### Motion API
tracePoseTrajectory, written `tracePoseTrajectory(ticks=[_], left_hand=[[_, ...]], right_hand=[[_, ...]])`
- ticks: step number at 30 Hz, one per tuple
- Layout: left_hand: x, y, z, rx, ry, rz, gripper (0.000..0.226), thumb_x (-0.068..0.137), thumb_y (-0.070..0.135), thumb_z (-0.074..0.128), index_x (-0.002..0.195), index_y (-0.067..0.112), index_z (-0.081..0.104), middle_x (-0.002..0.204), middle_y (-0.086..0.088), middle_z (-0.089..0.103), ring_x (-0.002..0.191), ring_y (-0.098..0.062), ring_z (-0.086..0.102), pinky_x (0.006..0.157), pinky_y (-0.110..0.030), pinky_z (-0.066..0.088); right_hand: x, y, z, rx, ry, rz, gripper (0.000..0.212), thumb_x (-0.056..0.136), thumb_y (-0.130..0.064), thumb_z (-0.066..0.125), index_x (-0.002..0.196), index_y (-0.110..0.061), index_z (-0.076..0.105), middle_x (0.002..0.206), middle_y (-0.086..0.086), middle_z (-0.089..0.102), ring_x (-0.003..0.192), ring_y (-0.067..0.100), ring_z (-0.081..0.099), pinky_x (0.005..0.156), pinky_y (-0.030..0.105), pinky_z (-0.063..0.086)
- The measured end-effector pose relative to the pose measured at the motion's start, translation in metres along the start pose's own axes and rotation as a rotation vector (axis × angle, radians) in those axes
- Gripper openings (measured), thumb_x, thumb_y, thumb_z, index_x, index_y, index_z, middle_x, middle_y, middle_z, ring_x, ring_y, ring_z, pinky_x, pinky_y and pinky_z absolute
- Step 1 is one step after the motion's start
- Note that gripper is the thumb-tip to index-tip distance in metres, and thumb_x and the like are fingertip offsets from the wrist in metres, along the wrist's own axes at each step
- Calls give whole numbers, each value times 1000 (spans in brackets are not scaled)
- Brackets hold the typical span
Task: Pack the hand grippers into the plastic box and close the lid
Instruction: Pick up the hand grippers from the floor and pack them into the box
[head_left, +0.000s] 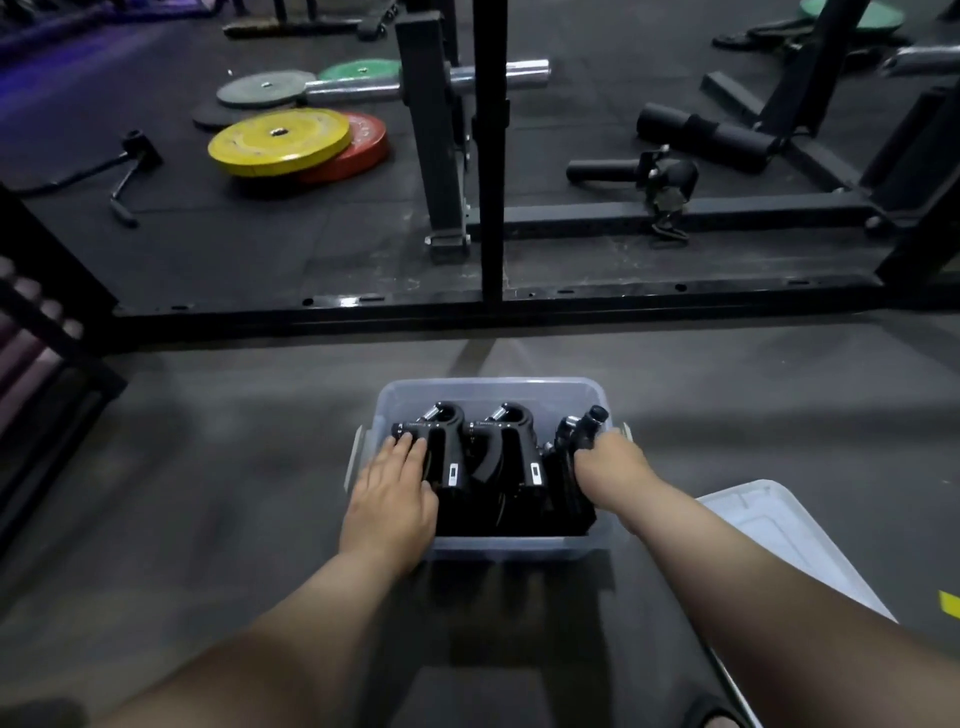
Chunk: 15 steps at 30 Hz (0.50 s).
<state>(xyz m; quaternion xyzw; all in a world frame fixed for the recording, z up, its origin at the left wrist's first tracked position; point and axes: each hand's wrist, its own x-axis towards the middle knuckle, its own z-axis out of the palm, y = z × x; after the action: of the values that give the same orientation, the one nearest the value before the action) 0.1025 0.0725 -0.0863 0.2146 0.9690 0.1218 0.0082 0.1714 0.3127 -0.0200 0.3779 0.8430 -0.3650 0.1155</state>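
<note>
— Where are the hand grippers (488, 457)?
— Packed in the plastic box (485, 389) on the grey floor (208, 467). Left hand (392, 493) lies flat, fingers spread, on the leftmost; right hand (610, 462) curls around the rightmost.
— The lid (779, 535)?
— Off, on the floor beside the box, right.
— Beyond?
— A black rack frame (467, 306), weight plates (291, 140).

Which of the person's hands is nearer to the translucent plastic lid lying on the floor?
Right. The right hand is inside the clear plastic box, at the side that faces the translucent plastic lid. The left hand rests at the box's opposite side.
</note>
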Motion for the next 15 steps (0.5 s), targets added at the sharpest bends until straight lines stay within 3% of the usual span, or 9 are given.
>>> tracePoseTrajectory(ticks=[4, 7, 10, 15], left_hand=[[-1, 1, 5, -8, 21, -9, 70, 87, 42, 17, 147, 15, 39, 156, 0, 33, 147, -15, 21, 121, -38, 15], [-4, 1, 5, -7, 17, -10, 71, 86, 43, 15, 148, 16, 37, 157, 1, 32, 147, -14, 20, 121, -35, 10], [-3, 2, 4, -5, 21, -16, 70, 87, 42, 15, 149, 17, 36, 156, 1, 33, 147, -14, 21, 122, -34, 8], [-3, 1, 7, 0, 22, -22, 71, 86, 42, 15, 149, 16, 36, 155, 0, 34, 146, -15, 23, 121, -32, 4]], right_hand=[[2, -3, 18, -146, 59, 2, 28, 94, -7, 42, 119, 4, 50, 121, 21, 60, 110, 34, 59, 84, 36, 46], [0, -5, 33, -173, 57, 37, 42, 90, -3, 44, 131, 3, 36, 136, 19, 47, 124, 37, 49, 97, 42, 42], [-1, -7, 43, -191, -54, 17, 52, 89, -2, 45, 138, 4, 29, 145, 20, 34, 132, 38, 40, 106, 43, 38], [7, -3, 42, -11, -93, 69, 49, 88, -15, 43, 134, 1, 39, 138, 20, 44, 121, 39, 48, 104, 45, 42]])
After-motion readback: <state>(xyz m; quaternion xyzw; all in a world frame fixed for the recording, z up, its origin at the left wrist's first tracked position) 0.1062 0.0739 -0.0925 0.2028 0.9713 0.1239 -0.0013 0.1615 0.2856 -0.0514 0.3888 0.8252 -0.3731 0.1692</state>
